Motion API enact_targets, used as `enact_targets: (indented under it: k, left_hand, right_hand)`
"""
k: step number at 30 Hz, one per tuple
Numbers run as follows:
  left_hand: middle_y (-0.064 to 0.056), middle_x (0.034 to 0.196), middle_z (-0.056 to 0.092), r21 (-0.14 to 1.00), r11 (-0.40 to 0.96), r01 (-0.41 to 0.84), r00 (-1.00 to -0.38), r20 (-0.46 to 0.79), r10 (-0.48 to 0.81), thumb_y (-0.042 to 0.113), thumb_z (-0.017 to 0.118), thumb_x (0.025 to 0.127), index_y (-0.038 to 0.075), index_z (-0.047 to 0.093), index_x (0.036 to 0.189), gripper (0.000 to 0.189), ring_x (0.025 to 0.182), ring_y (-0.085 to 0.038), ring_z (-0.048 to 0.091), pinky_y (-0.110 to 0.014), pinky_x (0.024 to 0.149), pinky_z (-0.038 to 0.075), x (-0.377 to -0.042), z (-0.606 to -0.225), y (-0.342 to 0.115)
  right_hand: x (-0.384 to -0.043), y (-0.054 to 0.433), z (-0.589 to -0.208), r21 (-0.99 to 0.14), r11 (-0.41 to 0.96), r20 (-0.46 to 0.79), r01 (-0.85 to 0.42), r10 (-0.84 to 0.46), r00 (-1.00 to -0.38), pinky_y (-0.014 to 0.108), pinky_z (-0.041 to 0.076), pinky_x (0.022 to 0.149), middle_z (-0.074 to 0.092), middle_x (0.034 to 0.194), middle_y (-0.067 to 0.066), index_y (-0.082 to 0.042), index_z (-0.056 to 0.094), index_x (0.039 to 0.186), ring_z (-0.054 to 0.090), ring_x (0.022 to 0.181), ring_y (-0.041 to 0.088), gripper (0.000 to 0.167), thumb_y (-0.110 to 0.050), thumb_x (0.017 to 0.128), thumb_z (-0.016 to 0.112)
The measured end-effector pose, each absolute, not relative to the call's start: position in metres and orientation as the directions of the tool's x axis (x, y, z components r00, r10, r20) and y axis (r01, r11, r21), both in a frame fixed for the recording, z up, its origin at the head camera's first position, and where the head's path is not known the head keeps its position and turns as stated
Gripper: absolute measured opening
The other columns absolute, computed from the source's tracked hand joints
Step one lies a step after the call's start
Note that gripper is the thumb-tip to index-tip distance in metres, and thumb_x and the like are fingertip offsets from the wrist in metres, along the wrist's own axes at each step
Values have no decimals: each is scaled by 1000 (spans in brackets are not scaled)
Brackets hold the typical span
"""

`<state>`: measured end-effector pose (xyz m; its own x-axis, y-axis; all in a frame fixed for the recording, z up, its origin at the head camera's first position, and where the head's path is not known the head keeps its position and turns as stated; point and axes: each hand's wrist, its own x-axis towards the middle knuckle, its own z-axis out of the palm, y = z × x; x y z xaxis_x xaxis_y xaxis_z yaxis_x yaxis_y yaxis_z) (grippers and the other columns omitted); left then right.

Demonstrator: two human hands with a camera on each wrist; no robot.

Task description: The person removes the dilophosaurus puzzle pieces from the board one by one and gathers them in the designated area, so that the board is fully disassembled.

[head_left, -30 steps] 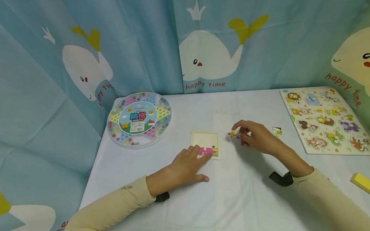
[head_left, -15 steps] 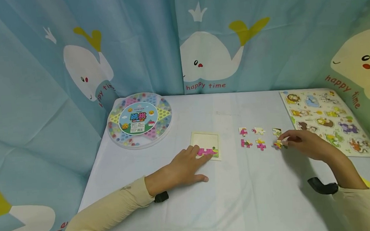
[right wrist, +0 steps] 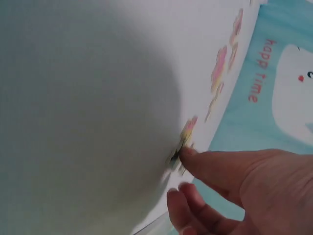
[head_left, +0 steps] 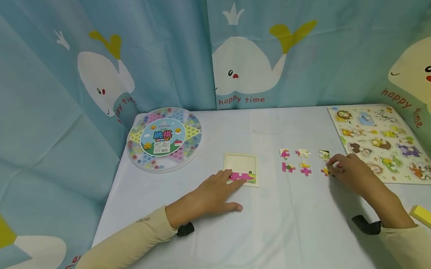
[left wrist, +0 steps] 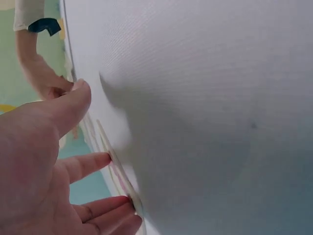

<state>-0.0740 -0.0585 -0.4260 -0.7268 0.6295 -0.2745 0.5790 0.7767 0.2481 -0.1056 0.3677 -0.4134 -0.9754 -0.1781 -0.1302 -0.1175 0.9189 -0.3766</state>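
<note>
Left hand (head_left: 215, 193) spread, I apparently steadied the puzzle tray (head_left: 241, 162); my right hand (head_left: 353, 173) touched a puzzle piece (head_left: 325, 171) right of the tray, perhaps aligning it, pinched or not I couldn't tell.

Yellow jigsaw piece (head_left: 325, 171) carried rightward
From near the puzzle frame (head_left: 241, 161) a second ago, it has been brought by the right hand (head_left: 351, 173) beside the green-and-white piece (head_left: 324, 154); other loose pieces (head_left: 287, 167) have been uncovered.
</note>
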Motion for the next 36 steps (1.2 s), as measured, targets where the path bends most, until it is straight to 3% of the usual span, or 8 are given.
enact_targets:
  k: [4,17,24,30,36]
  left_hand:
    - [-14,167,33,279,764,582,-726,-245,642,64,64,98,28,40,164,79,154,-31,35,-46,125,35,-76,-428,-64]
    - [-9,159,46,306,746,591,-726,-200,658,57,65,101,16,48,159,72,144,-27,47,-43,120,41,-82,-421,-74]
    - [-12,160,46,319,724,612,-708,-188,681,54,64,103,13,49,157,69,145,-30,47,-46,119,42,-82,-418,-79]
    - [-12,161,45,297,725,622,-708,-183,682,53,62,104,13,51,156,67,146,-29,47,-48,117,45,-83,-421,-83]
    - [-13,163,46,283,753,594,-730,-204,652,54,61,104,11,51,157,69,150,-29,45,-50,119,43,-80,-422,-92]
  right_hand:
    - [-105,351,-413,-386,914,-69,-123,-162,-984,52,50,70,54,107,36,7,60,120,60,91,47,25,-3,99,68]
    - [-115,223,-412,-567,761,7,-316,-379,-925,43,55,78,66,107,22,5,65,123,66,90,30,26,-3,98,70]
    - [-118,165,-424,-650,639,24,-412,-525,-851,29,55,75,64,117,19,1,64,128,64,88,19,32,2,97,70]
    - [-117,143,-434,-626,571,89,-532,-625,-776,30,53,75,63,116,19,4,62,127,57,82,13,33,4,96,72]
    - [-116,136,-438,-584,590,96,-558,-632,-769,33,56,82,64,116,16,4,63,128,61,89,19,35,2,95,75]
